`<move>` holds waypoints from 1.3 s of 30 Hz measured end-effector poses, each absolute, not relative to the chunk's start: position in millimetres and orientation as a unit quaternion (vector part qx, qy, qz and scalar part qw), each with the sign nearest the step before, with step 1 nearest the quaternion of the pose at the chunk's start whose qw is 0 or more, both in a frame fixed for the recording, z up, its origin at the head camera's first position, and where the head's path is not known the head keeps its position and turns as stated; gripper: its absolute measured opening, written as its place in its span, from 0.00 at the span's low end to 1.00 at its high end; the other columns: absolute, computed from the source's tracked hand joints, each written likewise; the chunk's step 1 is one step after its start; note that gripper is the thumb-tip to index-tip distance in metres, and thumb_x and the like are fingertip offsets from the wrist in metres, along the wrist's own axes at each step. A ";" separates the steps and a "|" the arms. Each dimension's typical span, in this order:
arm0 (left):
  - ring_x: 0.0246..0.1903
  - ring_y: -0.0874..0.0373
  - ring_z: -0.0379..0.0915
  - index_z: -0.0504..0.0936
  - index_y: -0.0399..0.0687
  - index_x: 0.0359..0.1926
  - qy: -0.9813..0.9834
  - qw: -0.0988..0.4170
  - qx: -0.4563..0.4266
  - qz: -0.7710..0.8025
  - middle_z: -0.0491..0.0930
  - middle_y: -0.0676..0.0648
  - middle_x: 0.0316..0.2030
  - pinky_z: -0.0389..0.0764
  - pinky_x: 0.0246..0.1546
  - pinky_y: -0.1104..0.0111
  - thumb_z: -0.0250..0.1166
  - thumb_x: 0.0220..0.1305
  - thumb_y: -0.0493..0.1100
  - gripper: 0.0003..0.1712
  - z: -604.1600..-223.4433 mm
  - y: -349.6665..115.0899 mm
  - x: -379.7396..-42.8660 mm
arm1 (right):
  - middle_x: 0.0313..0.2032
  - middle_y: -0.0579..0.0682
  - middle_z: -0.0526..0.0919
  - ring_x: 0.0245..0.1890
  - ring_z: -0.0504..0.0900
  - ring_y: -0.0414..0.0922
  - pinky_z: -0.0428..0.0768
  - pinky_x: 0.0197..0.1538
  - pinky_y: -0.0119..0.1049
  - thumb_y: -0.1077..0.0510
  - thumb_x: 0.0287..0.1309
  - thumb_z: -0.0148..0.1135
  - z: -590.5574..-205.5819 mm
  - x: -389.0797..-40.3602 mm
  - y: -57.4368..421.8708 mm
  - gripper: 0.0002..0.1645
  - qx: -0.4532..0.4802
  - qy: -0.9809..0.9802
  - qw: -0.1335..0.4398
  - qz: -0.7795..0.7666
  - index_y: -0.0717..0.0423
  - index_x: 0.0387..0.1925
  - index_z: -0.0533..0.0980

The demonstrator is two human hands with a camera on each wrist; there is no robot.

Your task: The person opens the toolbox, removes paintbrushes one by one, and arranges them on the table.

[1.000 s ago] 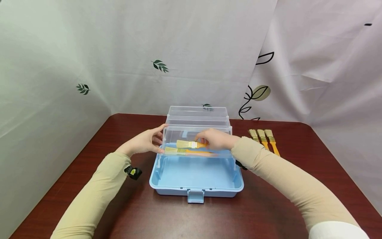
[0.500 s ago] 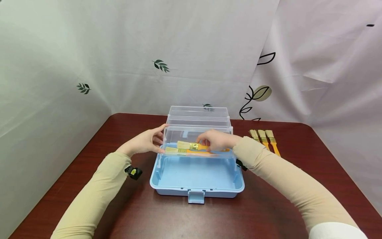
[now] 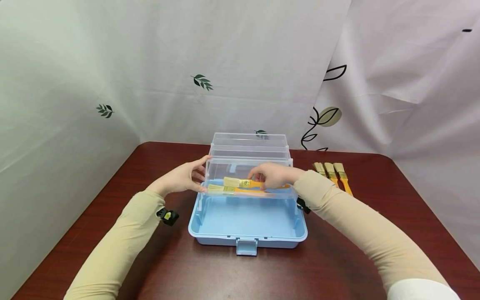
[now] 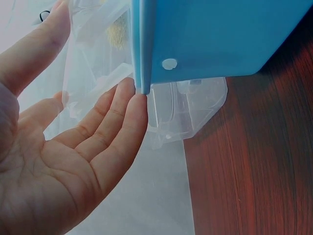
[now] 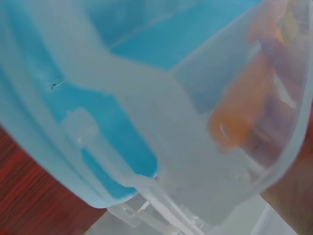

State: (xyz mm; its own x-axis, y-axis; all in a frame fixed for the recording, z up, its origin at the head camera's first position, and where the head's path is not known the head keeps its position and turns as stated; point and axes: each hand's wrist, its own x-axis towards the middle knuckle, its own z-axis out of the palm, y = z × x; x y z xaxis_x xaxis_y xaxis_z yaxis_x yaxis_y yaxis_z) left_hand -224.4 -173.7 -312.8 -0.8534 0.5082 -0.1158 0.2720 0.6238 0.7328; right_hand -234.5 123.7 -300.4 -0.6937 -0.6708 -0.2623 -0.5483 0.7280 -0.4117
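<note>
In the head view my left hand (image 3: 181, 178) holds the left end of a clear plastic tray (image 3: 219, 166), thumb at its front edge and forefinger at its back corner. The tray is raised over the light blue base of a toolbox (image 3: 243, 216). My right hand (image 3: 275, 175) reaches into the tray and pinches a paintbrush (image 3: 231, 182) by its orange handle, bristles to the left. Just in front of it, another paintbrush (image 3: 219, 190) lies lengthwise in the tray. Through cloudy plastic in the right wrist view, an orange handle (image 5: 244, 100) shows blurred.
Three more paintbrushes (image 3: 331, 171) lie side by side on the dark red table (image 3: 378, 183), right of the box. A second clear tray section (image 3: 249, 141) rises behind the first. The box's front latch (image 3: 246, 246) hangs down. Pale curtains (image 3: 157, 62) enclose the table.
My right hand has shifted slightly right with the paintbrush, whose metal band now shows where a white label faced up before. My left hand keeps its place on the tray.
</note>
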 end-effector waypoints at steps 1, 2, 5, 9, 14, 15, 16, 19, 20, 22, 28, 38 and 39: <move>0.52 0.46 0.73 0.46 0.56 0.75 0.887 0.158 0.220 0.374 0.69 0.37 0.55 0.79 0.48 0.60 0.75 0.48 0.42 0.60 -312.8 -173.7 -224.4 | 0.43 0.51 0.78 0.43 0.77 0.46 0.77 0.51 0.39 0.69 0.55 0.63 -300.3 -234.3 123.6 0.26 -0.330 0.909 0.202 -0.156 0.56 0.56 0.74; 0.52 0.46 0.73 0.46 0.56 0.75 0.887 0.157 0.220 0.374 0.69 0.37 0.55 0.79 0.48 0.60 0.75 0.48 0.42 0.60 -312.8 -173.7 -224.4 | 0.44 0.51 0.78 0.44 0.77 0.46 0.77 0.52 0.39 0.69 0.55 0.63 -300.3 -234.3 123.5 0.26 -0.324 0.910 0.204 -0.160 0.56 0.56 0.74; 0.52 0.46 0.73 0.46 0.55 0.75 0.888 0.158 0.220 0.372 0.69 0.37 0.54 0.79 0.48 0.60 0.75 0.48 0.43 0.60 -312.9 -173.6 -224.3 | 0.45 0.52 0.78 0.45 0.77 0.47 0.77 0.52 0.40 0.70 0.55 0.63 -299.7 -234.3 124.0 0.26 -0.318 0.909 0.206 -0.174 0.57 0.57 0.74; 0.52 0.45 0.73 0.46 0.55 0.75 0.888 0.159 0.220 0.371 0.70 0.37 0.54 0.79 0.49 0.59 0.75 0.47 0.44 0.60 -313.0 -173.8 -224.2 | 0.45 0.54 0.78 0.45 0.77 0.47 0.77 0.53 0.40 0.70 0.55 0.63 -297.8 -235.8 126.3 0.26 -0.308 0.902 0.212 -0.214 0.59 0.57 0.73; 0.52 0.45 0.73 0.46 0.56 0.75 0.887 0.158 0.220 0.374 0.69 0.37 0.54 0.79 0.48 0.59 0.75 0.47 0.43 0.60 -313.4 -174.3 -224.6 | 0.45 0.54 0.77 0.44 0.75 0.47 0.76 0.52 0.39 0.68 0.56 0.63 -294.7 -238.1 128.0 0.27 -0.278 0.894 0.222 -0.272 0.57 0.58 0.73; 0.51 0.45 0.73 0.46 0.56 0.75 0.887 0.158 0.220 0.375 0.69 0.37 0.54 0.79 0.48 0.60 0.75 0.47 0.43 0.60 -313.4 -174.3 -224.6 | 0.45 0.53 0.77 0.43 0.75 0.46 0.76 0.52 0.38 0.68 0.56 0.63 -294.6 -238.4 128.3 0.27 -0.271 0.893 0.224 -0.282 0.57 0.59 0.72; 0.51 0.46 0.73 0.46 0.56 0.75 0.886 0.158 0.219 0.376 0.69 0.37 0.54 0.79 0.48 0.60 0.75 0.47 0.43 0.60 -313.4 -174.3 -224.6 | 0.45 0.53 0.77 0.43 0.75 0.46 0.76 0.51 0.38 0.67 0.56 0.63 -294.6 -238.8 128.9 0.27 -0.264 0.891 0.227 -0.290 0.57 0.59 0.72; 0.52 0.46 0.73 0.46 0.56 0.75 0.886 0.159 0.220 0.375 0.69 0.37 0.54 0.79 0.49 0.59 0.75 0.48 0.42 0.60 -312.9 -173.9 -224.5 | 0.46 0.54 0.76 0.43 0.74 0.46 0.76 0.49 0.35 0.67 0.56 0.63 -295.9 -240.1 131.4 0.28 -0.248 0.881 0.237 -0.325 0.57 0.60 0.71; 0.52 0.46 0.73 0.46 0.56 0.75 0.887 0.159 0.220 0.375 0.69 0.37 0.54 0.79 0.49 0.59 0.75 0.48 0.42 0.60 -312.9 -173.9 -224.5 | 0.46 0.54 0.76 0.43 0.73 0.46 0.76 0.48 0.34 0.67 0.57 0.62 -296.4 -240.3 132.2 0.28 -0.242 0.876 0.242 -0.340 0.58 0.60 0.70; 0.52 0.46 0.73 0.46 0.57 0.75 0.888 0.158 0.220 0.372 0.69 0.37 0.54 0.79 0.49 0.59 0.75 0.48 0.43 0.60 -312.8 -173.7 -224.6 | 0.47 0.55 0.76 0.42 0.74 0.46 0.77 0.44 0.33 0.68 0.57 0.61 -297.0 -240.4 133.3 0.29 -0.229 0.863 0.253 -0.371 0.58 0.61 0.69; 0.51 0.46 0.73 0.46 0.56 0.75 0.891 0.154 0.220 0.367 0.70 0.37 0.54 0.79 0.49 0.59 0.75 0.47 0.43 0.60 -313.1 -173.8 -225.0 | 0.51 0.63 0.74 0.40 0.75 0.45 0.77 0.39 0.32 0.70 0.58 0.59 -296.5 -237.7 134.0 0.30 -0.193 0.826 0.260 -0.461 0.60 0.63 0.66; 0.51 0.46 0.73 0.46 0.57 0.75 0.887 0.157 0.223 0.371 0.70 0.37 0.53 0.79 0.48 0.60 0.75 0.48 0.43 0.60 -312.7 -174.2 -225.0 | 0.47 0.57 0.75 0.41 0.76 0.47 0.76 0.39 0.32 0.70 0.60 0.56 -298.5 -232.0 140.6 0.31 -0.154 0.771 0.235 -0.571 0.62 0.65 0.62; 0.51 0.46 0.73 0.46 0.57 0.75 0.887 0.157 0.224 0.372 0.70 0.37 0.53 0.79 0.48 0.60 0.75 0.48 0.43 0.60 -312.6 -174.1 -225.0 | 0.47 0.56 0.76 0.42 0.76 0.48 0.77 0.40 0.32 0.70 0.60 0.56 -298.3 -231.5 141.7 0.32 -0.151 0.766 0.234 -0.580 0.63 0.65 0.61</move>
State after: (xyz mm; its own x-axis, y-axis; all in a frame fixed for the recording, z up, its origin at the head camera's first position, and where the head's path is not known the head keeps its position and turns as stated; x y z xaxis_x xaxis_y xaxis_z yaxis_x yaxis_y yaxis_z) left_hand -225.0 -174.1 -312.6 -0.8506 0.5138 -0.1118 0.2806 0.6233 0.7299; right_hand -231.5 141.7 -298.3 -0.8450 -0.5025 -0.1831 0.0401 0.2818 -0.9586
